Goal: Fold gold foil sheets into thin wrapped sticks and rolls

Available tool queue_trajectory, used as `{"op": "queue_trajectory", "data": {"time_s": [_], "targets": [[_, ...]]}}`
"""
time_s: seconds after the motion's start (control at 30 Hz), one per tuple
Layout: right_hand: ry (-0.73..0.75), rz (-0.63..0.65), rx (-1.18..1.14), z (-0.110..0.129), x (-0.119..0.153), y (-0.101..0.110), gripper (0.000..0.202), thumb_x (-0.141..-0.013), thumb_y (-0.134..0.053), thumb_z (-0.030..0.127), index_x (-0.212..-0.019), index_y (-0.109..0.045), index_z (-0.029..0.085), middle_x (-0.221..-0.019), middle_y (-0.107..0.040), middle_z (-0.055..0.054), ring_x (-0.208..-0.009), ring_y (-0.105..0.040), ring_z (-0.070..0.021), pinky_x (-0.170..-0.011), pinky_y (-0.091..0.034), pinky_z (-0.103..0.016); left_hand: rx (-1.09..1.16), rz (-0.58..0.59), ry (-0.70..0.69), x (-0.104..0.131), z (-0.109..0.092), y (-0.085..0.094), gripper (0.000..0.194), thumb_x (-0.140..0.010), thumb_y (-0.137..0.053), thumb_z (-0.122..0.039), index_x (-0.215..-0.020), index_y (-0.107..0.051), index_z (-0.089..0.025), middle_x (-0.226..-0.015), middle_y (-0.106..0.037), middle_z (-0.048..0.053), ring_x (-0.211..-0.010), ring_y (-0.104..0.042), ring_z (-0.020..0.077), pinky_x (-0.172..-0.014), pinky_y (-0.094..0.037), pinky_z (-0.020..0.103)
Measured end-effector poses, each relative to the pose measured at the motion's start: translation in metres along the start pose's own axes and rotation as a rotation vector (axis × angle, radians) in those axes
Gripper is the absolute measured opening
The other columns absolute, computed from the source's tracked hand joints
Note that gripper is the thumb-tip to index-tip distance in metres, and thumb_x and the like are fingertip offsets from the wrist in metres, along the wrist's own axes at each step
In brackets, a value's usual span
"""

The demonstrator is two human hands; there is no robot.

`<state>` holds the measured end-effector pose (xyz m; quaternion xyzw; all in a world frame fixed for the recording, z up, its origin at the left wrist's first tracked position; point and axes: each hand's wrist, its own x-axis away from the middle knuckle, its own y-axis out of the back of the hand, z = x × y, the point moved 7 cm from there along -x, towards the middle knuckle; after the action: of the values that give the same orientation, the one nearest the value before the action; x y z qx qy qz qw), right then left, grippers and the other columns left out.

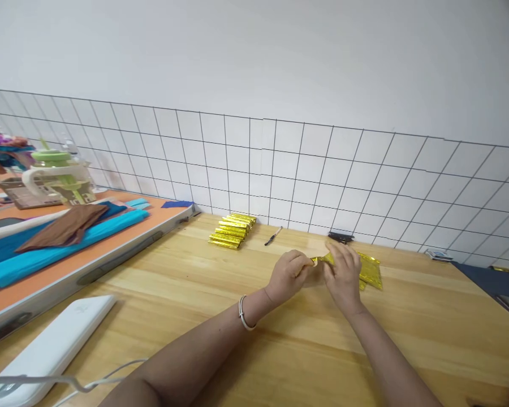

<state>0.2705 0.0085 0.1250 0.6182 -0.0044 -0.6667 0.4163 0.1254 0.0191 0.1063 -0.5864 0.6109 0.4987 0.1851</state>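
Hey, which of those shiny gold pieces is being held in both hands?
The narrow gold strip, between the left hand and right hand; the folded gold pieces near the pen and flat gold sheets lie on the table.

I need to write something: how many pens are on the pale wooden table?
1: a slim black-and-white pen, right of the shiny gold foil strips, in front of the black wire grid. The left hand and right hand may hide others.
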Motion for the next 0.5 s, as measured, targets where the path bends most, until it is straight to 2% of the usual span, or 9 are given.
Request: {"op": "queue_trajectory", "data": {"time_s": [0.07,0.17,0.27,0.4,0.5], "targets": [[0.085,0.101,0.024,0.005,0.001,-0.004,0.036,-0.084,-0.045,0.016,-0.116,-0.055,0.027,-0.114,-0.059,-0.005,-0.113,-0.042,-0.026,-0.096,-0.027,-0.047,-0.087,0.019,-0.067,0.001,-0.003,-0.001,0.017,-0.084,-0.046,-0.014,-0.091,-0.061,-0.02,-0.088,-0.06,0.006,-0.083,-0.053,0.0168,-0.075,-0.042,0.032],[0.114,0.176,-0.003,0.004,0.004,-0.008,0.03,-0.086,-0.041,0.017,-0.108,-0.06,0.025,-0.096,-0.065,-0.005,-0.097,-0.051,-0.0237,-0.087,-0.033,-0.043,-0.165,0.033,-0.124,0.003,-0.007,-0.002,0.018,-0.085,-0.045,-0.014,-0.092,-0.06,-0.02,-0.09,-0.061,0.007,-0.084,-0.053,0.0169,-0.076,-0.041,0.032],[0.049,0.204,-0.068,-0.003,0.006,-0.013,0.029,-0.088,-0.039,0.022,-0.106,-0.061,0.023,-0.09,-0.066,-0.005,-0.087,-0.054,-0.022,-0.079,-0.038,-0.039,-0.222,0.047,-0.178,0.005,-0.01,-0.003,0.017,-0.086,-0.045,-0.015,-0.093,-0.06,-0.02,-0.089,-0.062,0.007,-0.083,-0.053,0.0166,-0.075,-0.04,0.031],[-0.087,0.242,-0.211,-0.014,0.01,-0.021,0.028,-0.088,-0.04,0.026,-0.104,-0.062,0.024,-0.097,-0.067,-0.004,-0.09,-0.057,-0.021,-0.079,-0.042,-0.035,-0.3,0.09,-0.311,0.008,-0.013,-0.003,0.017,-0.085,-0.048,-0.014,-0.095,-0.059,-0.021,-0.09,-0.063,0.005,-0.082,-0.054,0.016,-0.074,-0.038,0.031],[-0.196,0.25,-0.302,-0.02,0.013,-0.025,0.029,-0.087,-0.042,0.027,-0.109,-0.06,0.026,-0.101,-0.066,-0.002,-0.09,-0.06,-0.02,-0.079,-0.045,-0.034,-0.327,0.117,-0.383,0.009,-0.011,-0.001,0.019,-0.086,-0.047,-0.013,-0.098,-0.058,-0.022,-0.091,-0.063,0.005,-0.083,-0.055,0.0155,-0.074,-0.037,0.032]]}}
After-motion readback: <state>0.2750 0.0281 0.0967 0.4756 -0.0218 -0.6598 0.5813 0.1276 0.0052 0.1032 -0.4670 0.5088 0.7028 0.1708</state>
